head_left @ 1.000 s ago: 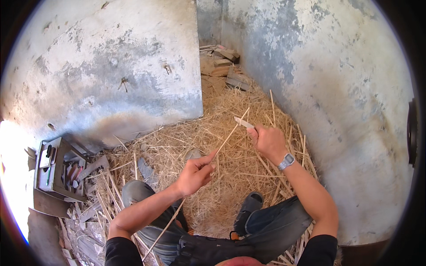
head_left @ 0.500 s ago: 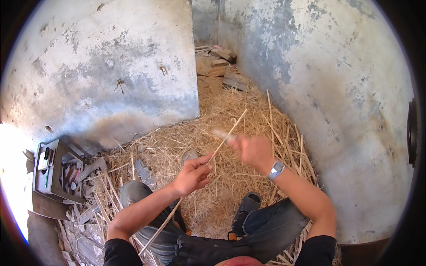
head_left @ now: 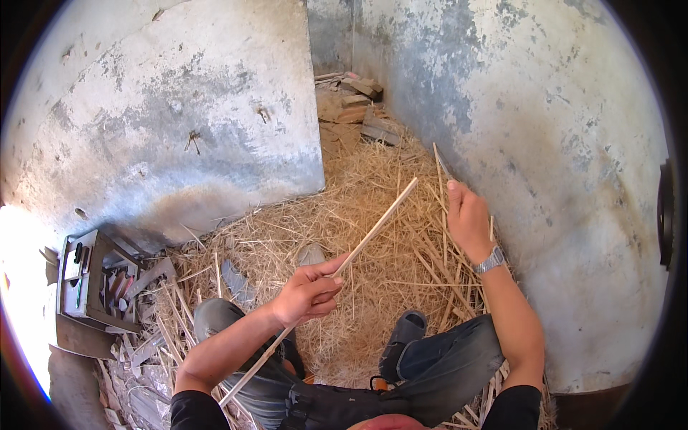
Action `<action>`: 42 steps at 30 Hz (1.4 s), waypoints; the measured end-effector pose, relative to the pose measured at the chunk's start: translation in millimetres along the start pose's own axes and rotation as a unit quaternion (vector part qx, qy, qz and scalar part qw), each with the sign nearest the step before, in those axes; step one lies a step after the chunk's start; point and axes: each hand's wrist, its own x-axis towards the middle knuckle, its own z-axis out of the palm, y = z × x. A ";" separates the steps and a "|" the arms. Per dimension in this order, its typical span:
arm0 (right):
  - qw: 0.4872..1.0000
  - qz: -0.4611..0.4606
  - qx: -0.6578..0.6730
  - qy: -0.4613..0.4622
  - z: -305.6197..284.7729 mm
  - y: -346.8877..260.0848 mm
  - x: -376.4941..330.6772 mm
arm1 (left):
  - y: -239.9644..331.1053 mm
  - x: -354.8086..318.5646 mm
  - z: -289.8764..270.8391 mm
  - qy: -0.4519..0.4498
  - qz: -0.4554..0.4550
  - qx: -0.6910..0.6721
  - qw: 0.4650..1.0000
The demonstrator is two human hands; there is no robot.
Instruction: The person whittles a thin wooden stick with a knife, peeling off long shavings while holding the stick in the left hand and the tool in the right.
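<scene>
My left hand (head_left: 307, 294) is closed round a long, thin pale wooden stick (head_left: 378, 226). It slants from beside my left thigh up and away to the right, over the shavings. To the right, near the wall, my right hand (head_left: 469, 221) is raised and closed, apart from the stick. A narrow grey blade (head_left: 443, 163) sticks out past its fingers, apparently a knife's; the handle is hidden in my grip.
Straw-like shavings (head_left: 351, 315) cover the floor between my legs. More strips (head_left: 437, 269) lie along the right wall (head_left: 566, 179). A small wooden stool (head_left: 89, 287) with small items stands at left. Bricks (head_left: 358, 89) are piled in the far corner.
My right hand has swung right, away from the stick, with the blade in it. The stick's far end has shifted slightly right; my left hand keeps hold of it.
</scene>
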 end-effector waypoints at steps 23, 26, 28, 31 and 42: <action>0.997 0.031 -0.060 0.032 11.0 62.3 9.3 | 4.1 -11.8 8.7 -0.036 0.002 -0.034 0.999; 0.993 0.108 -0.013 -0.043 -10.6 40.1 3.8 | 5.4 -6.4 2.8 0.000 -0.007 -0.057 0.998; 0.985 0.088 0.148 -0.013 -13.3 32.4 1.4 | 6.4 -5.3 2.6 -0.031 -0.014 -0.067 0.997; 0.968 0.045 0.246 -0.012 -9.6 0.7 -6.7 | 2.8 1.4 3.0 -0.046 -0.026 -0.068 0.996; 0.902 0.057 0.410 -0.121 -16.6 -66.4 -27.3 | -12.7 29.1 15.5 -0.068 0.013 0.077 0.995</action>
